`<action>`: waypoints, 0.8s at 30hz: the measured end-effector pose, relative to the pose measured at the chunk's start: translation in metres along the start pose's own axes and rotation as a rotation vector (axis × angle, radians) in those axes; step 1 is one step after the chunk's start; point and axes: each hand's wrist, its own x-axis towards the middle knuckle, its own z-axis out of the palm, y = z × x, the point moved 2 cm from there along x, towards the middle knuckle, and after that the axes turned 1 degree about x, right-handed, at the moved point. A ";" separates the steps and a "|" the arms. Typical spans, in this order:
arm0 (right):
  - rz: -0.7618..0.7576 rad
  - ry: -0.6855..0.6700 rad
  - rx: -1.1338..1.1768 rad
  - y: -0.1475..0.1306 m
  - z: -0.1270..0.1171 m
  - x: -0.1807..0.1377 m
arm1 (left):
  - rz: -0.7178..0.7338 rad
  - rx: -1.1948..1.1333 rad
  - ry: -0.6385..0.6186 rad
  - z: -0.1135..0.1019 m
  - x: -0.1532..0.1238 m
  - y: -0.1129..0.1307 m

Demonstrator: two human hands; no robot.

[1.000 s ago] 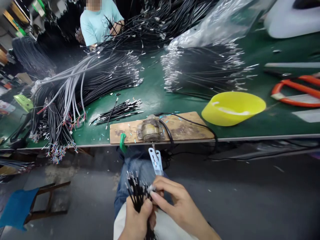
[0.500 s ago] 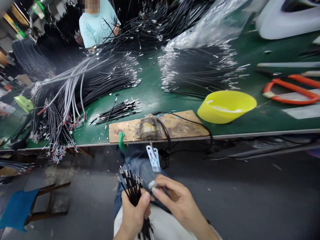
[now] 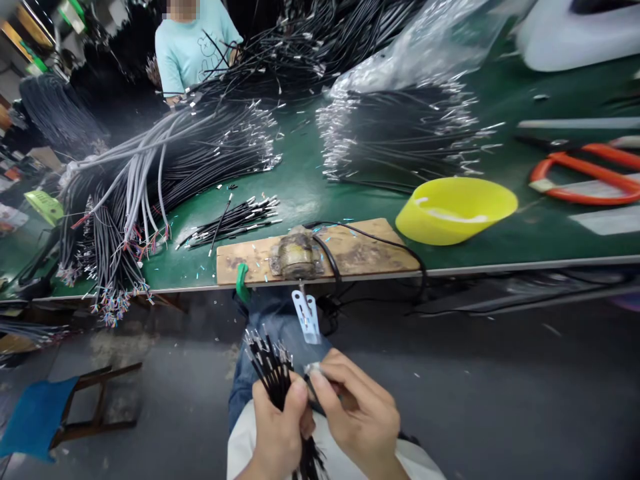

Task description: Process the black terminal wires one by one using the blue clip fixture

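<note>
Wires (image 3: 273, 370), a black bunch of them, sit squeezed tight in the left hand (image 3: 277, 433), low down in front of the wooden board (image 3: 350, 257). The right hand (image 3: 357, 417) pinches one wire by its metal tip. That tip could slip out, since the pinch is tiny. Just right of the board, the yellow bowl (image 3: 455, 210) looks empty.

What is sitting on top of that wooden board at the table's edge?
On the wooden board sit a rusty round metal device, a black cable looping across it, and small wire clippings. What lies under the device is hidden.
</note>
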 end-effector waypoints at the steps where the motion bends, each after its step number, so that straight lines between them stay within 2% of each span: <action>1: 0.056 -0.001 0.054 0.001 0.000 0.001 | -0.011 -0.038 0.008 0.003 0.000 0.002; 7: 0.565 -0.104 0.496 0.012 0.004 0.003 | -0.184 -0.060 -0.104 0.014 -0.002 0.013; 9: 0.700 -0.106 0.605 0.013 0.005 0.003 | -0.154 -0.099 -0.134 0.009 0.000 0.008; 11: 0.745 -0.122 0.628 0.012 0.004 0.004 | -0.051 -0.157 -0.169 0.002 0.003 -0.001; 15: 0.590 -0.229 0.516 0.006 -0.001 0.009 | 0.015 -0.135 -0.200 -0.006 0.010 -0.013; 17: 0.499 -0.234 0.439 0.003 -0.002 0.010 | 0.040 -0.109 -0.206 -0.005 0.011 -0.012; 20: 0.317 -0.157 0.246 -0.001 -0.003 0.008 | 0.100 -0.063 -0.151 -0.001 0.009 -0.008; 24: -0.094 0.002 -0.085 -0.009 0.000 0.002 | 0.062 -0.021 -0.051 0.000 0.003 -0.004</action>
